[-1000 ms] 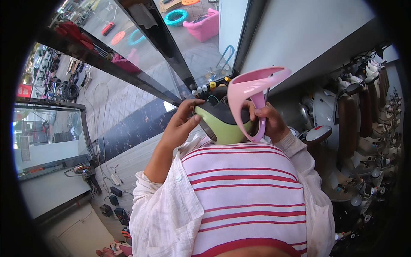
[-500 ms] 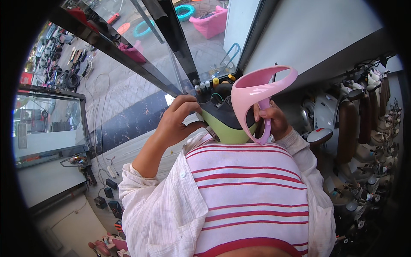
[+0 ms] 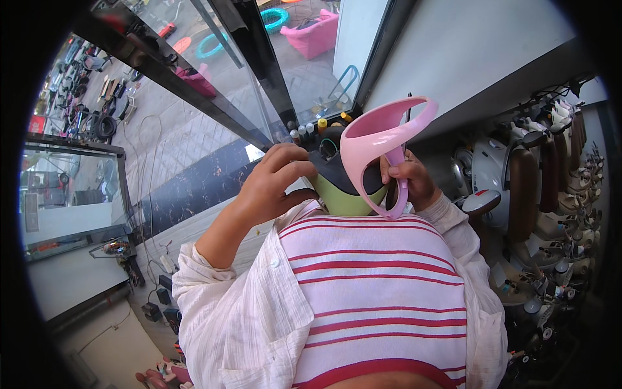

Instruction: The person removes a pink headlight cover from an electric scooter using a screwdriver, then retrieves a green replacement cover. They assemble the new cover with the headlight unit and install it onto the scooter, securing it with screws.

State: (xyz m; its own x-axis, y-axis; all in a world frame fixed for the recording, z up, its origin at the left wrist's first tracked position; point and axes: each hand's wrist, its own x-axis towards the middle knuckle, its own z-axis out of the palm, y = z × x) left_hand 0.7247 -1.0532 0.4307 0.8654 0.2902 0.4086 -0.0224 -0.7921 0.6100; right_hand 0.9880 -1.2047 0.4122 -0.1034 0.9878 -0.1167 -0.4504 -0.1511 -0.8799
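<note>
In front of my chest is a pink glossy plastic frame point(image 3: 366, 146), a curved shell with large openings. My right hand point(image 3: 416, 180) is closed around its narrow lower strut, thumb and fingertips against the pink plastic. A thin dark rod point(image 3: 408, 115) stands up behind the frame above this hand; its lower end is hidden. Just left of the frame sits a rounded piece with a light green side point(image 3: 343, 203) and a black top, partly covered by the pink shell. My left hand point(image 3: 272, 181) grips its left edge, fingers bent over the top and thumb below.
Behind the green-and-black piece, several small bottles point(image 3: 322, 124) with yellow and white tops line the window frame. A grey-white scooter point(image 3: 483, 165) and rows of brown seats stand to the right. Cables and black adapters point(image 3: 151, 312) lie at lower left. Outside is a pink basket-like object point(image 3: 311, 39).
The pink frame has shifted slightly left in the picture. My left hand has moved a little right along the green-and-black piece; both hands keep their grip.
</note>
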